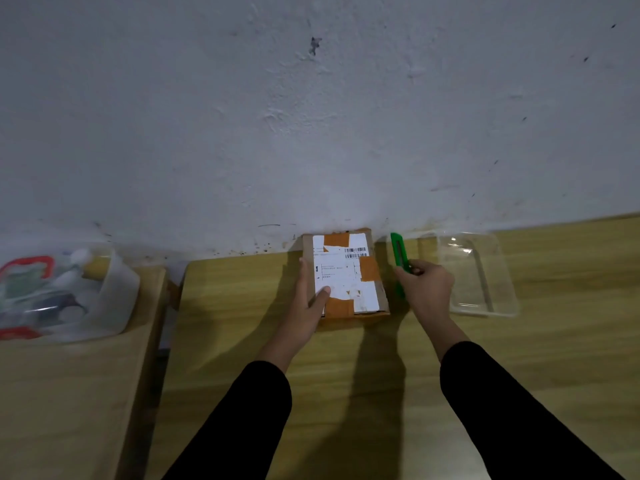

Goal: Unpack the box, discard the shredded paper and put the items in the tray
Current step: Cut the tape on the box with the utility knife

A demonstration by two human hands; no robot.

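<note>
Right hand (427, 285) grips a green utility knife (398, 261) just right of the taped cardboard box (346, 275); left hand (310, 296) lies flat on the box's left edge. Its long axis runs away from me; I judge the clear tray (502, 299) beyond the knife awaits.

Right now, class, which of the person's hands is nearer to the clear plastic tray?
Right. The right hand, holding the green utility knife, sits just left of the clear plastic tray; the left hand rests on the taped cardboard box, farther away.

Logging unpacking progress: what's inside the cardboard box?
Cannot be seen: the cardboard box is closed, taped, with a white label on top. The left hand rests on it.
</note>
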